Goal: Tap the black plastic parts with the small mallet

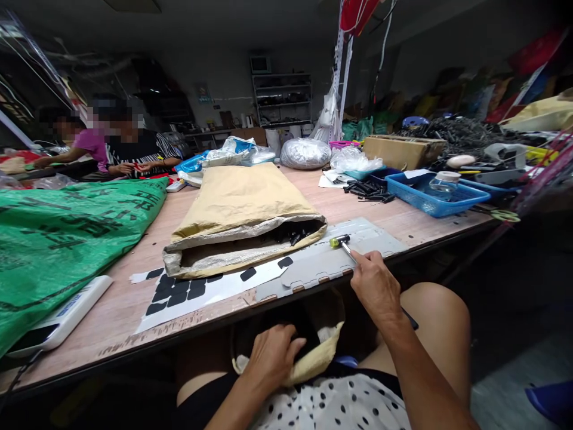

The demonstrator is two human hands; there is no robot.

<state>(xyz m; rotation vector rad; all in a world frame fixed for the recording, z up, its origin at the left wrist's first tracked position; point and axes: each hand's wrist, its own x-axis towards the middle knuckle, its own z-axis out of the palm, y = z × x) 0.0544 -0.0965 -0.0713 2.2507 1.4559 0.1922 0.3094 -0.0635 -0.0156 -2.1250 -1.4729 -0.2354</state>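
My right hand (376, 283) is closed around the metal handle of a small hammer (341, 240), whose head is yellow-green at one end and black at the other. The hammer head is over a grey board (371, 236) at the table's front edge. Below the table, an open paper-covered sack (316, 361) rests on my lap. My left hand (275, 355) is at its mouth, back of the hand up, fingers bent down and thumb apart; the fingertips are hidden in the dark opening. In front lies a large tan sack (250, 191), its mouth towards me, with black pieces (295, 234) inside.
A white sheet with black rounded squares (179, 291) lies partly beneath the large sack. On the left are a green woven sack (80, 233) and a white device (67, 313). Blue trays (436, 203) and loose black parts (369, 190) stand right. Two people sit across the room.
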